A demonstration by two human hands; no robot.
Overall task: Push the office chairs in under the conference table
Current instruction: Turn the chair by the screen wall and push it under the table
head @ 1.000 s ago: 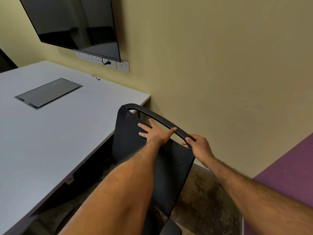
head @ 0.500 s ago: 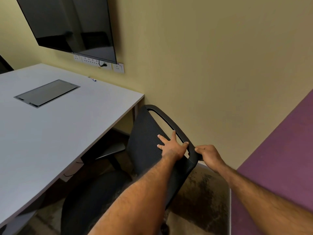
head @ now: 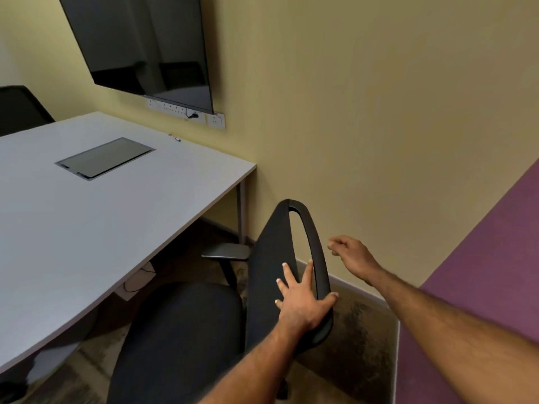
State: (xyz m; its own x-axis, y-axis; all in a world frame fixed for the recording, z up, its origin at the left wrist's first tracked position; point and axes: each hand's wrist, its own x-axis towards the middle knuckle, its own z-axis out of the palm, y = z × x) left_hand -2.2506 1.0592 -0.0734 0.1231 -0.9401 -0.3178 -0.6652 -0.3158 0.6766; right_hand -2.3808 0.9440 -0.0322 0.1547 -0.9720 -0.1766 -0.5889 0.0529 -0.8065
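A black mesh-backed office chair [head: 271, 258] stands off the right corner of the pale grey conference table [head: 96, 223], its seat [head: 180, 330] out in the open and turned toward the table. My left hand [head: 302, 298] grips the top frame of the backrest, thumb over the rim and fingers spread on the mesh. My right hand [head: 351, 252] hovers free to the right of the backrest, fingers loosely curled, touching nothing. One armrest [head: 226, 252] pokes out near the table leg.
A dark wall screen [head: 145, 45] hangs above a socket strip [head: 186, 113]. The yellow wall runs close behind the chair, and a purple wall [head: 481, 258] closes in on the right. A second black chair [head: 20, 109] sits at the table's far left. A pen [head: 175, 137] lies on the table.
The chair has swung round and rolled out from the table, exposing its seat. My right hand has let go of the backrest rim and lifted away; my left hand still holds it.
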